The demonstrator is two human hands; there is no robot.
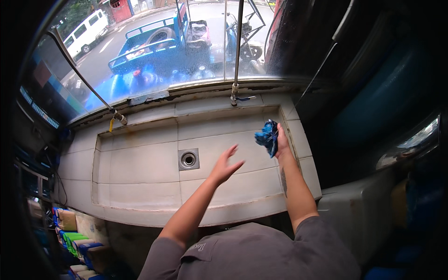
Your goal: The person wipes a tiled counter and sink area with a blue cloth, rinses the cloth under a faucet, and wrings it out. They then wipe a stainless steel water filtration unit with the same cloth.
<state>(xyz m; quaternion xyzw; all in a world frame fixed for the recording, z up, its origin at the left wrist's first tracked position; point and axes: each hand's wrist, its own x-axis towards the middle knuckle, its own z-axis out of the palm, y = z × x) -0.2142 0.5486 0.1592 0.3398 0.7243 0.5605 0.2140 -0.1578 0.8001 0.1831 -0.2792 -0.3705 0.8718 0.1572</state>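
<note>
A crumpled blue plastic bundle (267, 136) is gripped in my right hand (281, 143) over the right end of the tiled basin (135, 168). My left hand (227, 164) hangs over the middle of the basin with its fingers apart, holding nothing, a short way left of the bundle. A square steel drain (188, 159) is set in the basin floor to the left of my left hand.
Pipes with a yellow-handled valve (112, 124) and a blue-handled valve (245, 99) stand along the back ledge below a window (219, 56), with vehicles outside. Colourful jerrycans (74, 238) are stacked at lower left. A grey plastic container (345, 210) stands at lower right.
</note>
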